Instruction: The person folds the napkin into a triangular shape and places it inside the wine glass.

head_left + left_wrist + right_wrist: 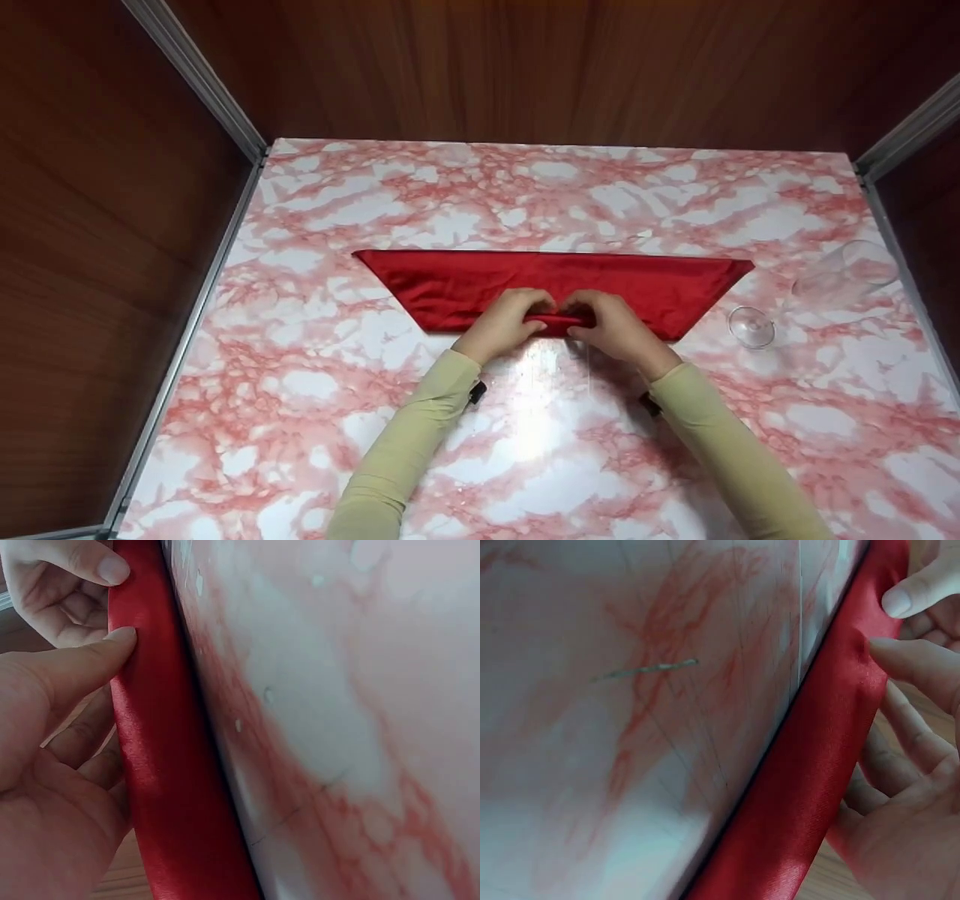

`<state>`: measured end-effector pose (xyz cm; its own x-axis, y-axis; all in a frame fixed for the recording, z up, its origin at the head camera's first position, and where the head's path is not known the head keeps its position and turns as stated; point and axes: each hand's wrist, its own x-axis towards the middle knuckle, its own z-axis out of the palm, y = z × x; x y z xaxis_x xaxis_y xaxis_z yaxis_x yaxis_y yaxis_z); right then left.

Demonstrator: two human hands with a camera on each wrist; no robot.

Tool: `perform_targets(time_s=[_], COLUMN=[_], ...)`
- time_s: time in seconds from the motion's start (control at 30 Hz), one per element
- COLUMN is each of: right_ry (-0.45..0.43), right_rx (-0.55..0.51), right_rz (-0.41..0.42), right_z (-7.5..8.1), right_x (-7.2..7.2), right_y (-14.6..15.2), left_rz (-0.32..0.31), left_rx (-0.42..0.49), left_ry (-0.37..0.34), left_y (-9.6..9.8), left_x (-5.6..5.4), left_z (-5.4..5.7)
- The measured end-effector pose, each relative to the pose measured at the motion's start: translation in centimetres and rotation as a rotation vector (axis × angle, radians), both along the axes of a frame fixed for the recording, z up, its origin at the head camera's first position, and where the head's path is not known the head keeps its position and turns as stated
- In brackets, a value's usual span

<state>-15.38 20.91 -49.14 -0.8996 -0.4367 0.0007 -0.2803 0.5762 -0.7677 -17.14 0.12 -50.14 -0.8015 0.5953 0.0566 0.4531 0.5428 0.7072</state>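
A shiny red cloth [465, 281], folded into a long shape with slanted ends, lies across the middle of the table. At the centre of its near edge, my left hand [506, 322] pinches a narrow fold between thumb and fingers. Close beside it, my right hand [619, 330] pinches the same fold. In the left wrist view, the left thumb presses on the red strip [169, 765] while the other fingers are behind it. The right wrist view shows the right hand [922, 787] with its thumb on the front of the fold and fingers behind, partly hidden.
A clear stemmed glass [844, 274] is at the right, its round base [751, 328] near the cloth's right end. The pink-and-white marbled table [315, 420] is bordered by brown wood-look panels [525, 67] at the back and sides.
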Motion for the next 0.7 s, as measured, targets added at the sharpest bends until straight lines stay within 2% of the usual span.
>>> perform_targets(time_s=[0.27, 0.5, 0.7], right_ry=[0.077, 0.123, 0.123], right_rx=[-0.042, 0.003, 0.057], right_rz=[-0.006, 0.005, 0.03], right_z=[0.26, 0.13, -0.12], right_x=[0.34, 0.4, 0.01], right_y=[0.11, -0.12, -0.51], left_rz=[0.014, 0.031, 0.053], left_rx=[-0.007, -0.017, -0.059], left_ry=[-0.005, -0.032, -0.016], left_y=[0.13, 0.08, 0.12], left_x=[-0.56, -1.01, -0.97], left_z=[0.09, 0.09, 0.05])
